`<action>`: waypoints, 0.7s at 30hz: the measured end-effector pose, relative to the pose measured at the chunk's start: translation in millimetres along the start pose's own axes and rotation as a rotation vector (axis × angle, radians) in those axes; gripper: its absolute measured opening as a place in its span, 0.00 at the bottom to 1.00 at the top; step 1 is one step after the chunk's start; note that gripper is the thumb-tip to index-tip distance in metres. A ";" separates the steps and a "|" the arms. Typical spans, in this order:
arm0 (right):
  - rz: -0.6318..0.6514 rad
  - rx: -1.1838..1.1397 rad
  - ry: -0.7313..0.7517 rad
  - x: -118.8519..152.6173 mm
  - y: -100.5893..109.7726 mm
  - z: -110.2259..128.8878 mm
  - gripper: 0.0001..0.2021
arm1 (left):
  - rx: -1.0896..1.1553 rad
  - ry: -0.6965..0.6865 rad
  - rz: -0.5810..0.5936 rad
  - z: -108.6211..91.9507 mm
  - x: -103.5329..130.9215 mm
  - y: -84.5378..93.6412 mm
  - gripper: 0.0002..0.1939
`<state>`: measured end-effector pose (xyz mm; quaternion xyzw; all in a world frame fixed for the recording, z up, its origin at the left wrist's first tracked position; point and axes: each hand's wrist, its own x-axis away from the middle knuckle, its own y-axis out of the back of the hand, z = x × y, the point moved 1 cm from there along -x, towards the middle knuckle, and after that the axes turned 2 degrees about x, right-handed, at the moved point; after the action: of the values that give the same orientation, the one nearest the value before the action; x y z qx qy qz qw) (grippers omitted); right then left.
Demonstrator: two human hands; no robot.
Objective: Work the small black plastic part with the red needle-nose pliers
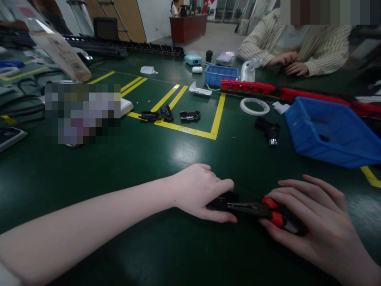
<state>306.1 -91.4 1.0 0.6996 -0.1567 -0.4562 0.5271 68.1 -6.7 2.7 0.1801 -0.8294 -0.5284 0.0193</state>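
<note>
My left hand (204, 192) is closed around a black plastic part (222, 201), low over the green table. Much of that part is hidden by the fingers. In my right hand (312, 218) are pliers (253, 207) with red and black handles, gripped between thumb and fingers. Their long narrow jaws point left and reach the black part; whether they bite on it I cannot tell. Farther off, several small black parts (189, 115) lie by the yellow tape lines. Another black piece with a shiny metal end (268, 130) rests beyond my right hand.
A large blue bin (330, 131) stands at the right, beside a roll of white tape (254, 106). Red rails (309, 98) run behind it. A smaller blue basket (220, 75) sits farther back. Across the table a person in a striped sleeve (330, 51) rests both hands. A bottle (59, 51) is at left.
</note>
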 end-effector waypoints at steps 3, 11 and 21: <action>-0.026 0.002 -0.043 1.6 -1.6 0.1 0.11 | -0.008 -0.007 -0.010 0.3 -0.3 -0.8 0.21; -0.049 0.060 0.075 1.0 -0.3 -3.7 0.13 | 0.008 -0.002 0.021 -0.2 0.1 -0.6 0.21; -0.032 0.084 0.108 -1.8 1.4 -4.4 0.12 | -0.005 0.004 0.012 0.2 -0.2 -1.1 0.22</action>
<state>309.0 -88.0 3.3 0.7471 -0.1359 -0.4191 0.4977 68.5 -6.8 1.7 0.1762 -0.8292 -0.5298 0.0246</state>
